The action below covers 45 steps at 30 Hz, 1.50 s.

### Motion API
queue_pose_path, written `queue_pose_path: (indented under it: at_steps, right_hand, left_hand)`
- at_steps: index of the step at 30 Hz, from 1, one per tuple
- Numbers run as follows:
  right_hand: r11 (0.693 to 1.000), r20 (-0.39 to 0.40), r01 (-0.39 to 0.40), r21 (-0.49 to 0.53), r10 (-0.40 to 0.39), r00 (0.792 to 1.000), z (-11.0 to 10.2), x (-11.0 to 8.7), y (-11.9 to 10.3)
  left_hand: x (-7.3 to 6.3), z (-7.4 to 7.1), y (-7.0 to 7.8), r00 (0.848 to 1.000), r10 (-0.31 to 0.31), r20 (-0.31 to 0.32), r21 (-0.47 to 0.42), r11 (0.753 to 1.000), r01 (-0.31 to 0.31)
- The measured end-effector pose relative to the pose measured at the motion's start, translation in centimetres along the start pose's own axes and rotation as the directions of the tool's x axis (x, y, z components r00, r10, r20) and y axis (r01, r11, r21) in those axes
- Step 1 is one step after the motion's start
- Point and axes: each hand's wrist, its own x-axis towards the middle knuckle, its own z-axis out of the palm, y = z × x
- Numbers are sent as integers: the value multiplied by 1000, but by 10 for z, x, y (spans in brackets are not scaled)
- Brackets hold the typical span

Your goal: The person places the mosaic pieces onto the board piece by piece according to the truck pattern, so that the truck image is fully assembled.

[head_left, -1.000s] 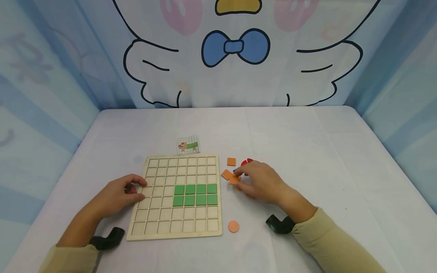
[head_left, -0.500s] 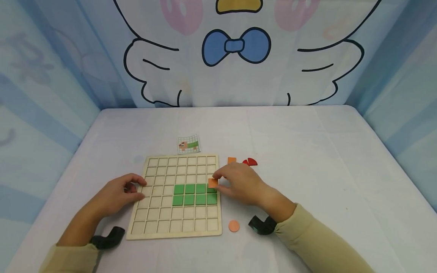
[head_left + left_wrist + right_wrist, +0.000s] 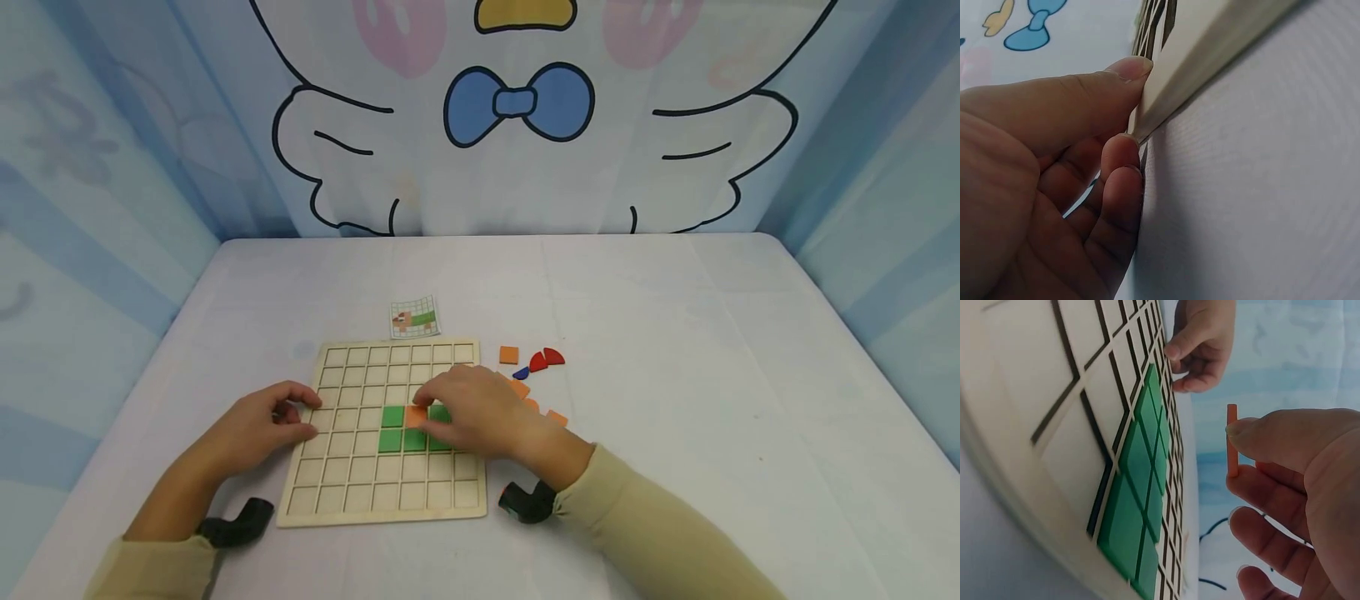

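Orange square tile [image 3: 415, 417] hung over green square tiles [image 3: 391, 440] on a pale wooden grid board [image 3: 375, 522], nearer the left edge of the white table [image 3: 675, 333]; our right hand [image 3: 480, 412] pinched its sides, apparently to leave its underside free, while our left hand [image 3: 272, 418] gripped the board's left edge, presumably for steadiness.

White table [image 3: 712, 350] seen, lower frame; blue bow tie [image 3: 513, 102] printed on backdrop [image 3: 517, 187], top centre; blue curtains [image 3: 90, 275] hung both sides.

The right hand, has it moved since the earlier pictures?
Yes: in the head view, the right hand has moved left, from beside the grid board to above it.
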Motion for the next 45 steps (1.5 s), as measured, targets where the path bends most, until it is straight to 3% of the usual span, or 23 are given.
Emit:
queue_pose_path:
  at_steps: [11, 20, 38, 45]
  right_hand:
    - [998, 5, 21, -53, -21, 1000, 15, 23, -19]
    - [992, 74, -18, -121, 27, 997, 26, 38, -33]
    - [990, 119, -42, -134, 58, 991, 40, 40, -39]
    - [988, 99, -33, -150, 49, 994, 44, 41, -39]
  left_hand:
    - [0, 0, 1, 1000, -15, 2, -10, 1000, 15]
    - [-1, 0, 2, 1000, -1, 4, -12, 1000, 1]
    - [-1, 0, 1, 1000, 9, 3, -13, 1000, -9]
    - [-1, 0, 0, 1000, 13, 2, -3, 1000, -13]
